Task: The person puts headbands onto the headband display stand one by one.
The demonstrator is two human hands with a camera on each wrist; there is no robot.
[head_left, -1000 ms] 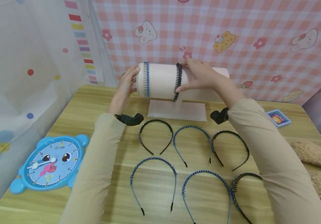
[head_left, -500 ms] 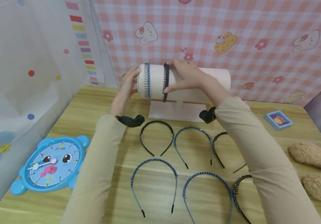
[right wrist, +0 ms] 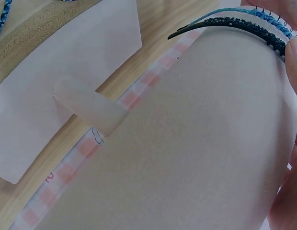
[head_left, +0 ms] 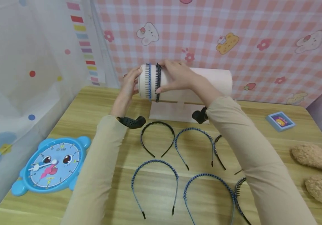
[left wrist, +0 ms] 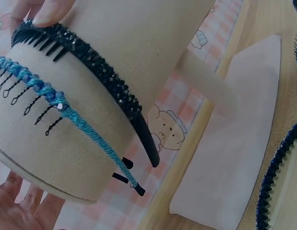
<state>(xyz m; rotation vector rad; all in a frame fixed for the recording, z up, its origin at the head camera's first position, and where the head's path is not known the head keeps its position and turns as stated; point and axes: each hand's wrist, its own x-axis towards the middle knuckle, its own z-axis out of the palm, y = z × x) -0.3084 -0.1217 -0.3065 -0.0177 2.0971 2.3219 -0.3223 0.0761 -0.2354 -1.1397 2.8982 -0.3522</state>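
A pale cylindrical headband stand (head_left: 203, 79) lies crosswise at the back of the table on a flat base. My left hand (head_left: 128, 82) holds its left end, fingers around the rim. A blue braided headband (head_left: 149, 82) with wire teeth sits around the stand near that end. Just right of it, a black glittery headband (head_left: 157, 82) goes over the cylinder, a narrow gap between the two. My right hand (head_left: 179, 76) pinches the black headband, thumb in front and fingers over the top. In the left wrist view, the black headband's free tip (left wrist: 151, 151) hangs off the cylinder.
Several headbands lie on the table in front, including a black one (head_left: 157, 122) and a blue one (head_left: 155, 161). A blue toy clock (head_left: 55, 164) is at left. A small blue framed box (head_left: 280, 121) and plush legs (head_left: 315, 156) are at right. A checkered cloth hangs behind.
My right hand has slid the black headband leftward along the stand, close to the blue one. The left hand has stayed at the stand's end.
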